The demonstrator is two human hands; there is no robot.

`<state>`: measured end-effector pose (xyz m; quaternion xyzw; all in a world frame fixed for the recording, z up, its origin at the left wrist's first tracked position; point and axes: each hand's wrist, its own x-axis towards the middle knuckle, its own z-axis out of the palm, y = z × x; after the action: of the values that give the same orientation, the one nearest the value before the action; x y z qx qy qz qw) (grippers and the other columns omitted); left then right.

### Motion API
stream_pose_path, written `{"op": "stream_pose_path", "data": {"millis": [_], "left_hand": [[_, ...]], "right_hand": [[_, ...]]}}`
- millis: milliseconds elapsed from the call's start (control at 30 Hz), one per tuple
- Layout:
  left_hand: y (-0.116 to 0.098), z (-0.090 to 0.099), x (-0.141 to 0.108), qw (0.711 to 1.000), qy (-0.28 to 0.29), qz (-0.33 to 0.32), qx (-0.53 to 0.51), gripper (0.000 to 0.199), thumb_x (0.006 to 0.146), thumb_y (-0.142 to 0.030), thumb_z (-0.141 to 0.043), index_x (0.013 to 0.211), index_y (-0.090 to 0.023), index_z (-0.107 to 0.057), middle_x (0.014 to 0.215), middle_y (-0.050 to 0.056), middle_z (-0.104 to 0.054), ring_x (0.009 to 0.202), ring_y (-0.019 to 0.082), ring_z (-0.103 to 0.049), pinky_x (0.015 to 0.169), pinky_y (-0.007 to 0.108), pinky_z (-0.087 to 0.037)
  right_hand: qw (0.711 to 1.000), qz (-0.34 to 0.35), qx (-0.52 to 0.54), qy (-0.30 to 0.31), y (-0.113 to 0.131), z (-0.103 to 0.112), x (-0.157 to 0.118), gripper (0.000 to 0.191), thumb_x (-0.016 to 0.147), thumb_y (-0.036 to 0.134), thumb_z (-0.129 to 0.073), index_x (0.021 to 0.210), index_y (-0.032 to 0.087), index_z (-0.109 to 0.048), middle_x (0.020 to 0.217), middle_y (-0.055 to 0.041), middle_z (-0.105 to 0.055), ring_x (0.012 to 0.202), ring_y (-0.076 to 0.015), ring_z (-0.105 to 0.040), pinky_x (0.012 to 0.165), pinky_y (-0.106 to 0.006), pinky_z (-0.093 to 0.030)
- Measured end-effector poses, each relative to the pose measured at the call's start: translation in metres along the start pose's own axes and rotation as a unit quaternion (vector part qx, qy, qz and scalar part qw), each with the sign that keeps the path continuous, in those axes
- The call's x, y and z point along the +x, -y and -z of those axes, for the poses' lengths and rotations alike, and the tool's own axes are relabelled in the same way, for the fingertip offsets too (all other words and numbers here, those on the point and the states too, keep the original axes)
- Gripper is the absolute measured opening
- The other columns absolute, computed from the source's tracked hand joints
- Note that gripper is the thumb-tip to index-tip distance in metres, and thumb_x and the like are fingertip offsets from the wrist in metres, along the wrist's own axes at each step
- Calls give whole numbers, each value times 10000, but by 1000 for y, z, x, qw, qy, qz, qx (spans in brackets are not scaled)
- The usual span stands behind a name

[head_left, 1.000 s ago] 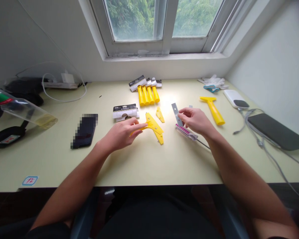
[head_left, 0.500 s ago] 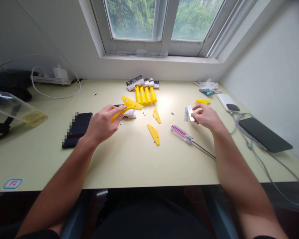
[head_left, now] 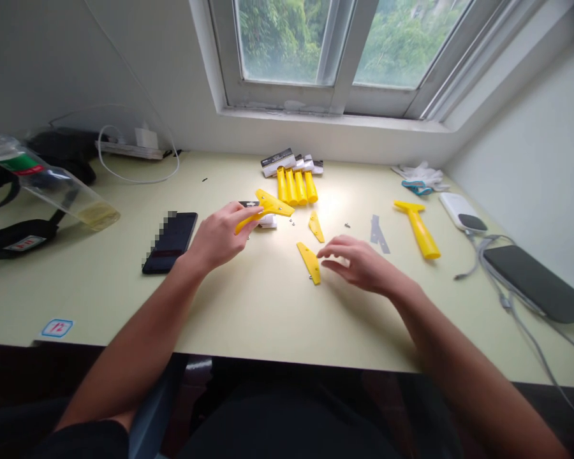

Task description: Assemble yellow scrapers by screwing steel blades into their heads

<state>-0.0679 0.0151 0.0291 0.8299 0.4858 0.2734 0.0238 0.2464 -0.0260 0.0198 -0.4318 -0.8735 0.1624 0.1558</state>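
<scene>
My left hand (head_left: pixel 224 236) is wrapped round the handle of a yellow scraper (head_left: pixel 273 204), its wide head tilted up above the table. Near the middle, my right hand (head_left: pixel 356 260) has its thumb and fingers apart, with nothing between them. Just left of its fingertips lies a flat yellow plate (head_left: pixel 309 261) with a small nut by its lower end. A smaller yellow plate (head_left: pixel 316 227) rests farther back. Two thin metal blades (head_left: pixel 379 234) lie crossed to the right, and small screws (head_left: pixel 347 225) are beside them.
Several yellow handles (head_left: pixel 297 186) and boxes stand at the back. Another yellow scraper (head_left: pixel 419 229) lies right, near a white device (head_left: pixel 462 212), cables and a black phone (head_left: pixel 538 280). A dark phone (head_left: pixel 170 243) and bottle (head_left: pixel 62 185) are left.
My right hand has let go of the metal blades and moved left to the yellow plate. The view has shifted; the screwdriver no longer shows. My left hand still holds the scraper.
</scene>
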Motion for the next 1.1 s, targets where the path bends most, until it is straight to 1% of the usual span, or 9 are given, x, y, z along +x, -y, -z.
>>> {"op": "stream_pose_path", "data": {"millis": [67,133,433,567,633,700,800,967,1100], "left_hand": [[-2,-2,-1,1000,14,-2,1,358,976,-398,-486,1252,-256,-662,970,57,-656,664,114,-544,641,246,-443],[-4,-2,-1,1000,21,0,0,344,971,-372,-500,1251,-254,-661,983,59,-654,663,112,-544,637,244,-437],[-4,-2,-1,999,34,-1,-11,336,960,-347,-524,1250,-246,-659,1008,63,-650,707,122,-565,669,257,-448],[-3,-2,-1,999,32,2,-6,342,966,-365,-515,1255,-253,-659,990,54,-648,686,117,-549,662,255,-437],[-3,-2,-1,1000,31,2,-3,341,970,-370,-506,1252,-258,-661,979,50,-648,673,114,-541,653,250,-431],[-2,-2,-1,1000,30,3,-1,342,971,-374,-503,1253,-261,-661,972,47,-646,664,112,-536,652,247,-430],[-1,-2,0,1000,26,5,0,343,970,-378,-508,1257,-268,-659,977,43,-644,679,117,-543,667,250,-434],[2,0,0,1000,16,7,0,333,967,-375,-520,1250,-269,-661,946,37,-639,696,126,-553,668,251,-431],[3,2,0,1000,11,10,7,326,968,-368,-520,1251,-284,-657,947,32,-642,745,138,-583,687,252,-442]], "right_hand": [[998,49,-10,48,11,-13,4,211,922,269,-530,1039,237,-703,1005,-85,-669,921,-200,-600,815,-354,-491],[996,57,-35,67,15,-19,7,200,917,252,-538,1025,243,-706,994,-78,-658,907,-199,-588,803,-355,-484],[996,17,-43,79,13,-10,2,165,920,266,-546,958,201,-693,924,-78,-640,845,-187,-583,773,-334,-459],[995,38,-56,68,17,-13,3,189,929,285,-542,999,211,-700,938,-78,-653,867,-194,-583,799,-340,-433],[993,49,-65,82,19,-17,7,176,932,268,-536,942,216,-703,917,-65,-654,844,-181,-575,776,-323,-412],[991,56,-84,93,19,-21,14,191,937,246,-521,867,208,-695,878,-55,-650,807,-167,-561,747,-309,-386],[988,56,-124,76,11,-27,34,193,938,242,-515,867,198,-689,843,-49,-644,776,-156,-546,714,-297,-346],[979,-3,-204,28,-1,-27,81,223,918,177,-477,864,152,-692,830,-79,-654,727,-166,-519,660,-307,-301],[977,-14,-212,3,8,-26,92,262,871,90,-443,930,120,-696,886,-119,-664,799,-203,-542,690,-325,-339]]}}
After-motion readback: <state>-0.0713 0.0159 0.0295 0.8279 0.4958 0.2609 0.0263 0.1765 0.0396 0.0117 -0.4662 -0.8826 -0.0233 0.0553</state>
